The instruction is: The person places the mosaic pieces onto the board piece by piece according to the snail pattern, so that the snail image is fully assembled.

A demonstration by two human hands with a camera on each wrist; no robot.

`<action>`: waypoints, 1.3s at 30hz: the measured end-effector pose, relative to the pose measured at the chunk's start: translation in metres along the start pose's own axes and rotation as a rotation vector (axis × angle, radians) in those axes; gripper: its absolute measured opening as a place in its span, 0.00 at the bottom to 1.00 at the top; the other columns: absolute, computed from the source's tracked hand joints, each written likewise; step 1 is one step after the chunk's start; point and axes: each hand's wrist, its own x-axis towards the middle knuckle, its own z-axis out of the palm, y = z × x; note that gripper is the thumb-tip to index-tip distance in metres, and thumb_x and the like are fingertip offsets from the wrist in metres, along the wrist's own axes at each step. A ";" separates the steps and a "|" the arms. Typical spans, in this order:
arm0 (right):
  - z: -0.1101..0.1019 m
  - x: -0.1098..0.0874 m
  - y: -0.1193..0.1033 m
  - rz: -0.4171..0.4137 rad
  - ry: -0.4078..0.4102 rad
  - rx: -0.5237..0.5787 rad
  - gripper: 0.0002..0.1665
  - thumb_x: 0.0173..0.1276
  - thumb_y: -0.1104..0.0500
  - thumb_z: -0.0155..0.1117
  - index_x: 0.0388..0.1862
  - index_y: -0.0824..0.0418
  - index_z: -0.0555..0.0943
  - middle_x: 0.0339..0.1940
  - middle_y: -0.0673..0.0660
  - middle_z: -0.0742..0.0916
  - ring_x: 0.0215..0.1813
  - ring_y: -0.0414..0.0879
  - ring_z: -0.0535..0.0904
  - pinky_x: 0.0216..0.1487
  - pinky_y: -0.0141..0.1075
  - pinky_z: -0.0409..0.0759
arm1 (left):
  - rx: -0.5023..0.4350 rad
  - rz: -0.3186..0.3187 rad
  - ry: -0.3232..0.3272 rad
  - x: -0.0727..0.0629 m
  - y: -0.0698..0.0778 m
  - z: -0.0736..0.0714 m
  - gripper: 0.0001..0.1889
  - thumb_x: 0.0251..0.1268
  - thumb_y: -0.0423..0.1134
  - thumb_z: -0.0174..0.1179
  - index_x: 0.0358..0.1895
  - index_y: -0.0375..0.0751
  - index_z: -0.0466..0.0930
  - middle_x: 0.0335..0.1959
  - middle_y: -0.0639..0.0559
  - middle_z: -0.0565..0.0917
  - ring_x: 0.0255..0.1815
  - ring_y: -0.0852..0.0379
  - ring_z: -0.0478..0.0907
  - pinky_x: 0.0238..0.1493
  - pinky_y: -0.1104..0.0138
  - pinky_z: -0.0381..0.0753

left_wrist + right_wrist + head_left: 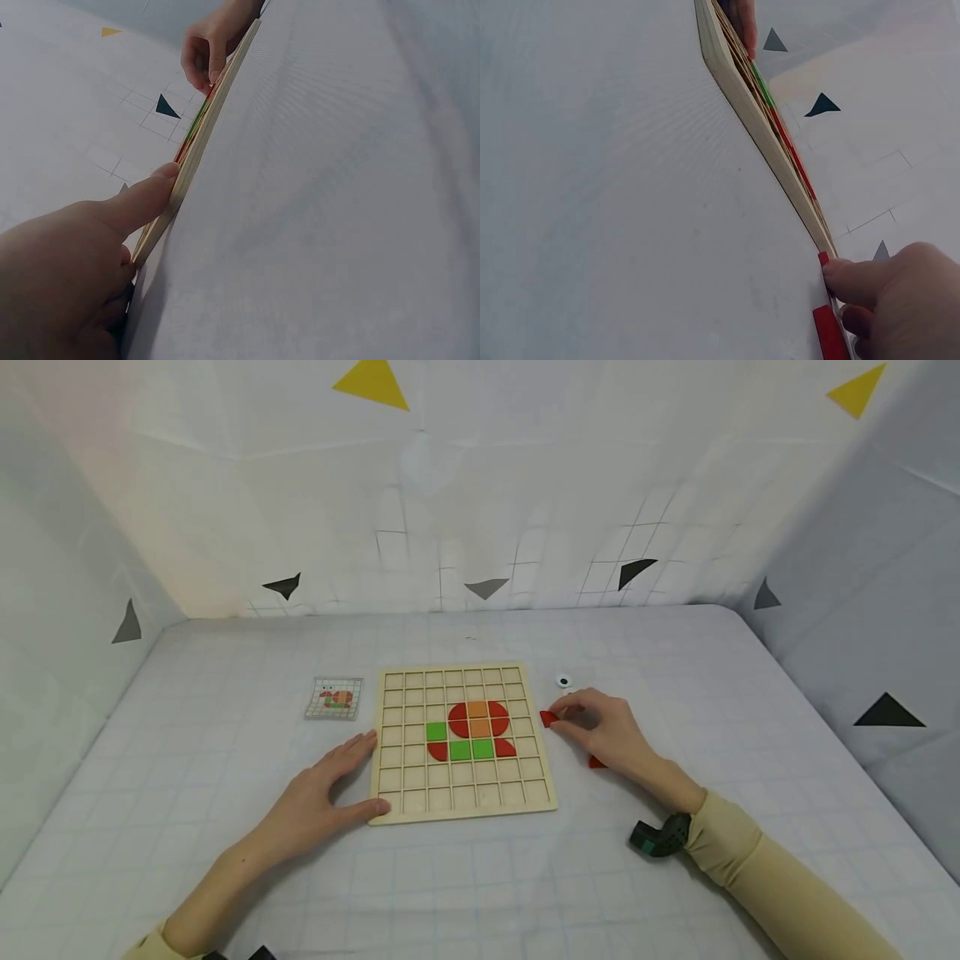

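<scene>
A wooden grid board point(416, 793) lies on the table with red, orange and green tiles set in its middle cells. My left hand point(311, 806) steadies its left side, thumb resting on the near left corner and the straight fingers against the edge. Just past the right edge, my right hand point(611, 735) pinches a small red tile point(548, 718) between thumb and fingertips. Another red tile point(596, 762) lies partly hidden beneath that hand. In the right wrist view the pinched red tile point(823, 258) shows close to the board's edge, with a red tile point(829, 334) nearer the camera.
Left of the board lies a small picture card point(334, 698) showing a coloured pattern on a grid. A white eye disc point(563, 680) with a black dot sits beyond my right hand, with a second disc partly covered by the fingers. White cloth walls point(480, 485) enclose the table.
</scene>
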 end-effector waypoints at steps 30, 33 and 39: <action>0.005 0.008 -0.026 0.045 -0.013 -0.003 0.15 0.60 0.59 0.77 0.47 0.50 0.88 0.40 0.44 0.89 0.42 0.38 0.81 0.46 0.34 0.77 | 0.006 -0.012 -0.010 0.000 0.000 -0.001 0.51 0.53 0.69 0.66 0.79 0.59 0.56 0.80 0.51 0.60 0.80 0.42 0.53 0.73 0.37 0.56; 0.014 0.015 -0.040 0.047 -0.026 0.023 0.15 0.59 0.58 0.78 0.46 0.52 0.89 0.39 0.45 0.90 0.41 0.40 0.81 0.46 0.39 0.77 | 0.005 -0.013 -0.012 0.000 -0.001 -0.001 0.51 0.54 0.70 0.66 0.79 0.59 0.56 0.80 0.51 0.59 0.80 0.42 0.53 0.73 0.37 0.56; 0.040 0.035 -0.060 0.044 -0.030 0.053 0.14 0.59 0.58 0.78 0.44 0.56 0.89 0.37 0.49 0.90 0.40 0.43 0.82 0.45 0.44 0.80 | -0.001 -0.007 -0.010 0.000 -0.001 0.001 0.51 0.53 0.70 0.66 0.79 0.59 0.56 0.80 0.51 0.59 0.80 0.42 0.53 0.73 0.38 0.56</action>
